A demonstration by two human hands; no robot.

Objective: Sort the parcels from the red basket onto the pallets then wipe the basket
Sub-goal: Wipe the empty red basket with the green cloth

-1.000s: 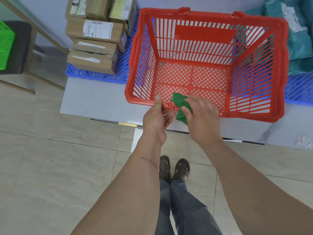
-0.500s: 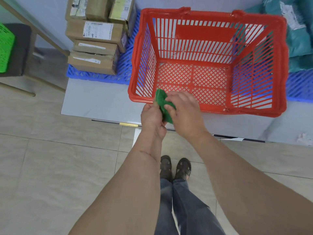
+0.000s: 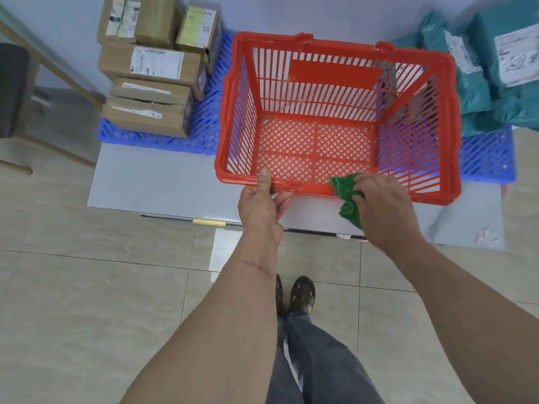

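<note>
One red slatted plastic basket (image 3: 338,91) empty, left hand (image 3: 261,204) gripping its near rim, right hand (image 3: 379,202) clutching one green cloth (image 3: 345,191) there, six brown cardboard parcels (image 3: 151,68) far left, teal mailer bags (image 3: 478,68) far right, on blue pallets (image 3: 204,123).

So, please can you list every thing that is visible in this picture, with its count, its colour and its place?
basket: one, red, empty, on the pale platform between the pallets
cloth: one, green, on the basket's near rim
cardboard boxes: about six, brown, stacked on the left pallet
bag parcels: several, teal, piled on the right pallet
pallets: two, blue, left and right of the basket
chair: one, dark seat, wooden legs, far left
floor tiles: beige, foreground
left hand: grips the basket's near rim
right hand: holds the cloth
legs and sandals: grey trousers, dark sandals, bottom centre
</note>
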